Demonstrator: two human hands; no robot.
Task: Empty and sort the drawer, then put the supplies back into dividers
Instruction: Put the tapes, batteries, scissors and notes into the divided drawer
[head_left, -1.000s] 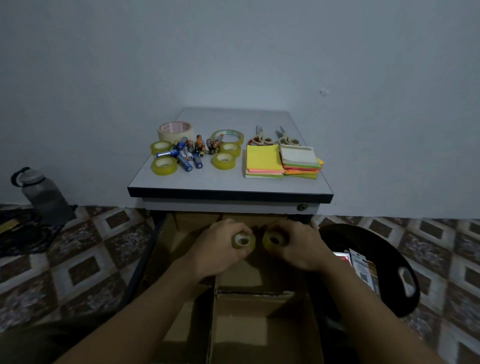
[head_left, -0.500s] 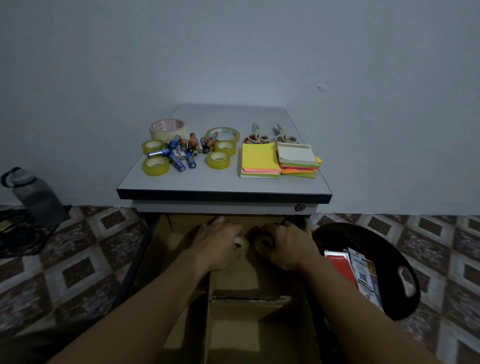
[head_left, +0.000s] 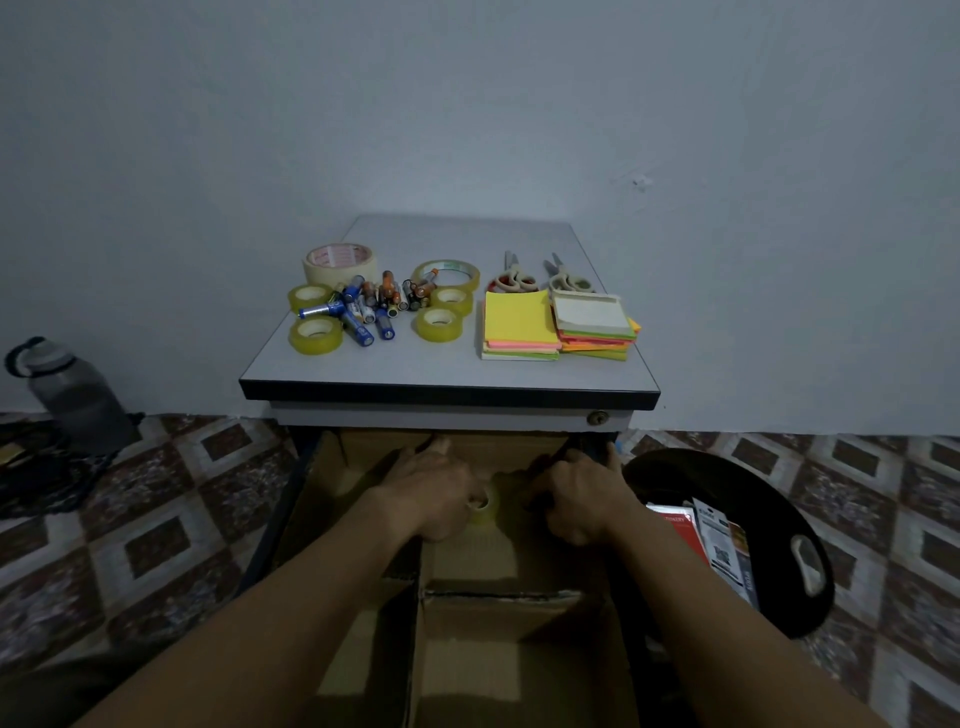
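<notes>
Lowering both arms, we have brought the two small rolls down from above the cardboard dividers (head_left: 498, 590) into the rear middle compartment of the drawer (head_left: 322, 499), just under the front edge of the bench (head_left: 447, 370). A second ago each roll showed plainly between the fingers; now only one does. Our left grip (head_left: 434, 491) is curled round a small clear tape roll (head_left: 484, 508), which sits low in the compartment with its core facing us. Our right grip (head_left: 579, 499) lies just beside it, knuckles up and fingers bent downward, but the roll it carried is hidden under the palm, so we cannot tell whether it holds that roll or has let it go.

We judge this to be the putting-back stage, with tape going in first. Most of the work remains: the other tape rolls (head_left: 315, 335), the batteries (head_left: 374, 306), the scissors (head_left: 511, 278) and the sticky notes (head_left: 519, 325) lie sorted in groups on the bench, well apart from the drawer, and the near compartments look bare.
</notes>
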